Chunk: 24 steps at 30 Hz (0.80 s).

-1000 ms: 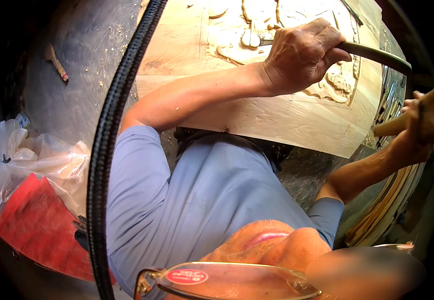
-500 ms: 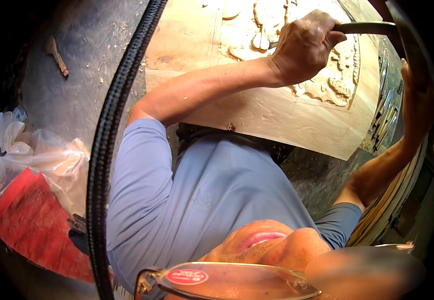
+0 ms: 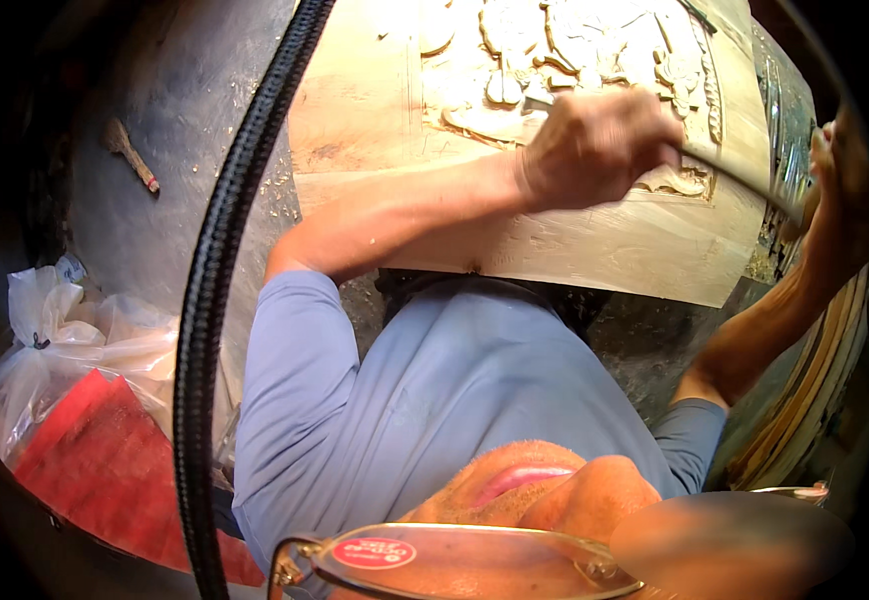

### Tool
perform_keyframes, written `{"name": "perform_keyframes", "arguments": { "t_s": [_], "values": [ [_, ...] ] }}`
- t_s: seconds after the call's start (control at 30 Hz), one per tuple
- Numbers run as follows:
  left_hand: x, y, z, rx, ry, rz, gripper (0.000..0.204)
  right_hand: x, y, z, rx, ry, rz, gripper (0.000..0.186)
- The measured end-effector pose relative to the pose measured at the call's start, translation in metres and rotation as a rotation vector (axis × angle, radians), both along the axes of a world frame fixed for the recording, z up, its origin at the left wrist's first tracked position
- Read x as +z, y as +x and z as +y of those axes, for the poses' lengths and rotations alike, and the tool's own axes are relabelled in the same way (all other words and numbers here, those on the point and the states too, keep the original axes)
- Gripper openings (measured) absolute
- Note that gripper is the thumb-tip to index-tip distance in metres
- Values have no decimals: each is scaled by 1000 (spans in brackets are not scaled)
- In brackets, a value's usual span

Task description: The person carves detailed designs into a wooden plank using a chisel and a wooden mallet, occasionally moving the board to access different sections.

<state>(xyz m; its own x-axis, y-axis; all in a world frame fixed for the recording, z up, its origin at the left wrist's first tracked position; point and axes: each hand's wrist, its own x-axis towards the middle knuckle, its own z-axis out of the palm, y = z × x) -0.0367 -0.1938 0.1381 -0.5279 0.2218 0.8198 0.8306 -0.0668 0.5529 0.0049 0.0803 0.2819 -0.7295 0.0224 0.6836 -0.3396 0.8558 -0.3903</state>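
My left hand (image 3: 603,150), slightly blurred, is closed around a carving chisel. The chisel's shaft (image 3: 740,182) sticks out of the fist and slants down to the right. Its narrow metal tip shows on the other side of the fist, over the carved relief of a pale wooden panel (image 3: 475,235). At the dark right rim is my right hand (image 3: 840,180), close to the far end of the shaft. Its fingers look curled, but what they grip is lost in shadow and blur.
Several long carving tools (image 3: 780,120) lie right of the panel. On the grey surface at left is a short wooden stick-like piece (image 3: 133,158). Below it are a tied clear plastic bag (image 3: 55,325) and a red sheet (image 3: 105,430). A black braided cord (image 3: 225,240) crosses the view.
My left hand has moved down and slightly left. The chisel has gone from nearly level to slanting down at right. My right hand sits a little lower, and the whole view has shifted.
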Motion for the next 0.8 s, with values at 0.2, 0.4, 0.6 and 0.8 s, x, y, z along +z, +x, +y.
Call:
{"name": "perform_keyframes", "arguments": {
  "t_s": [0.2,0.4,0.6,0.8],
  "values": [
    [11,23,-3,-214,-137,421,46,-75,93,-45,41,-1145,-216,63],
    [8,20,-3,-228,-218,274,53,-124,113,-55,-48,-1390,-348,67],
    [12,9,0,-153,-243,231,56,-122,105,-79,-176,-1182,-422,28],
    [11,2,-3,-131,-243,177,55,-121,104,-85,-282,-1006,-454,20]
  ]
}}
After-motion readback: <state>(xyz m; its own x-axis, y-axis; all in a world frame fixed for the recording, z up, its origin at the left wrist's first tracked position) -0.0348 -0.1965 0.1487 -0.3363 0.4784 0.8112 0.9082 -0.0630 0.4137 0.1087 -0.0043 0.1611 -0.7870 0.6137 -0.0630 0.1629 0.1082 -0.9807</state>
